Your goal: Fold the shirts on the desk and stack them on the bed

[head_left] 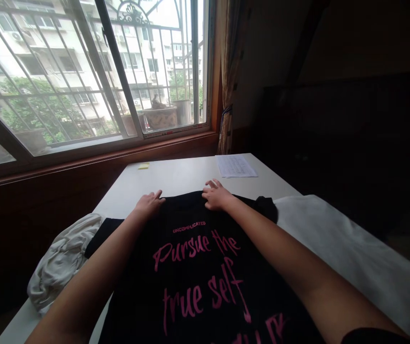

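A black T-shirt [190, 210] with pink lettering lies spread over the white table, its neck end away from me and its lower part running out of the bottom of the view. At the left of its far edge, my left hand [150, 203] is closed on the cloth near the shoulder. My right hand [216, 196] grips the same edge farther right, with bent fingers and part of the grip hidden. Both sleeves stick out to the sides, the right one bunched up.
Crumpled white cloth [63, 263] lies at the table's left edge. Another white cloth [319, 239] spreads along the right. Printed paper [236, 166] and a yellow note [144, 166] rest on the far part of the white table [176, 174]. Beyond stand a barred window and a tied curtain [228, 81].
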Available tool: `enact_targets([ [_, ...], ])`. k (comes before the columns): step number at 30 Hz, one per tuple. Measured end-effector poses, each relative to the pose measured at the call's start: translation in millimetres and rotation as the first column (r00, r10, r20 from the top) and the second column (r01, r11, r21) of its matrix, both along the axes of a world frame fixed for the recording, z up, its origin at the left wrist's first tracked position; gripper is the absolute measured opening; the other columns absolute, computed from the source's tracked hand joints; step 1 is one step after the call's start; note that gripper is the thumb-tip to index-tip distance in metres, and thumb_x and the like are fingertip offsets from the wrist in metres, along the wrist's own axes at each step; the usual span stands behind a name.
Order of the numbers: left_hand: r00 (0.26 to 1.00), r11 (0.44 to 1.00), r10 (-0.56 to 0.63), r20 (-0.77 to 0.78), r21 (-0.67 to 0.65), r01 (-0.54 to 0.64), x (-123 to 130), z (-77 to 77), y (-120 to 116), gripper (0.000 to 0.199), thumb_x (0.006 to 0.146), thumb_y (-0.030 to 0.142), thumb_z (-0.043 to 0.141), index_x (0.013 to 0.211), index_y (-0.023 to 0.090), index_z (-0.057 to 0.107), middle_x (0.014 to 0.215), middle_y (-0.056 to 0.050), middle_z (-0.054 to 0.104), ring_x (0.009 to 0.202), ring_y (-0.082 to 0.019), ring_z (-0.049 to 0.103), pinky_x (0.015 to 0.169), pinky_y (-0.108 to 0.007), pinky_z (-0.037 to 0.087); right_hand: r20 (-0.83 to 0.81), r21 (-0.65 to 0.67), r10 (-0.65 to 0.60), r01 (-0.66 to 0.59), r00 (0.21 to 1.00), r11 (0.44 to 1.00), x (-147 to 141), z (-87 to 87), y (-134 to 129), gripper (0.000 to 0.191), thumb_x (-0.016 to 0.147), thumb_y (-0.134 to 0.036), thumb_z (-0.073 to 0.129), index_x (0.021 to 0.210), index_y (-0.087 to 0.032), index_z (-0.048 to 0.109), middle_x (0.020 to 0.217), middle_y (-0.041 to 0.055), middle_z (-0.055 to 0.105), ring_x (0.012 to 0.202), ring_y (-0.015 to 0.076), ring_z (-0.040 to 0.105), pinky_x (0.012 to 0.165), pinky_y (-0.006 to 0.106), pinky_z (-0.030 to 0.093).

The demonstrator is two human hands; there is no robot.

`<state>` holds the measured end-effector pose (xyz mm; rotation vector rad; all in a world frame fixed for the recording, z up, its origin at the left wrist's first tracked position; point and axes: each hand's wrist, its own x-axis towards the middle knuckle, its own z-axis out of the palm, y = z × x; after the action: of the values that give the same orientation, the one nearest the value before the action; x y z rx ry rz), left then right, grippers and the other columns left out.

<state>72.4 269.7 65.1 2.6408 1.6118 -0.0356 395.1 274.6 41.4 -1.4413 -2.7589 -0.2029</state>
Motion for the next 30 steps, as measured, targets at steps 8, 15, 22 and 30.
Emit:
enact_targets([
  [8, 0.993, 0.995, 0.075, 0.096, -0.072, -0.068, -2.2, -5.7, 21.1, 0.052, 0.080, 0.021, 0.061, 0.132, 0.022, 0.058, 0.130, -0.014, 0.064, 0.119, -0.030, 0.060, 0.099, -0.041, 0.049, -0.139, 0.015, -0.092, 0.095, 0.986, 0.995, -4.7, 1.1, 10.0, 0.033, 0.090, -0.019, 0.057, 0.121, -0.017, 0.066, 0.127, 0.0169, 0.063, 0.121, 0.0340, 0.053, 0.105, 0.048, 0.041],
  [15, 0.945, 0.980, 0.072, 0.318, -0.199, -0.008, -7.9, -1.7, 20.4, 0.042, 0.080, 0.026, 0.056, 0.121, 0.017, 0.054, 0.113, -0.010, 0.069, 0.100, -0.026, 0.067, 0.085, -0.036, 0.056, -0.227, -0.049, -0.067, 0.057, 0.972, 0.997, 8.0, -1.9, 20.0, 0.038, 0.085, -0.002, 0.050, 0.114, -0.018, 0.068, 0.115, 0.0089, 0.063, 0.100, 0.0202, 0.062, 0.090, 0.029, 0.048],
  [22, 0.922, 0.987, 0.087, 0.376, -0.159, -0.029, -19.0, -18.2, 28.3, 0.071, 0.082, 0.019, 0.055, 0.150, 0.024, 0.036, 0.118, -0.008, 0.069, 0.103, -0.024, 0.069, 0.091, -0.037, 0.055, -0.321, -0.060, -0.083, 0.067, 0.944, 0.996, 16.3, -16.7, 18.6, 0.057, 0.085, -0.004, 0.057, 0.139, -0.023, 0.056, 0.145, 0.0092, 0.047, 0.117, 0.0197, 0.060, 0.098, 0.030, 0.048],
  [30, 0.949, 0.972, 0.232, 0.213, -0.031, -0.231, -42.3, -39.3, 37.3, 0.023, 0.097, 0.034, 0.051, 0.109, 0.023, 0.066, 0.119, -0.011, 0.065, 0.109, -0.027, 0.065, 0.095, -0.037, 0.050, -0.197, -0.168, -0.347, 0.317, 0.917, 0.933, 68.3, -28.2, 21.4, 0.041, 0.097, -0.049, 0.062, 0.129, -0.024, 0.065, 0.131, 0.0140, 0.061, 0.124, 0.0316, 0.057, 0.103, 0.043, 0.047],
])
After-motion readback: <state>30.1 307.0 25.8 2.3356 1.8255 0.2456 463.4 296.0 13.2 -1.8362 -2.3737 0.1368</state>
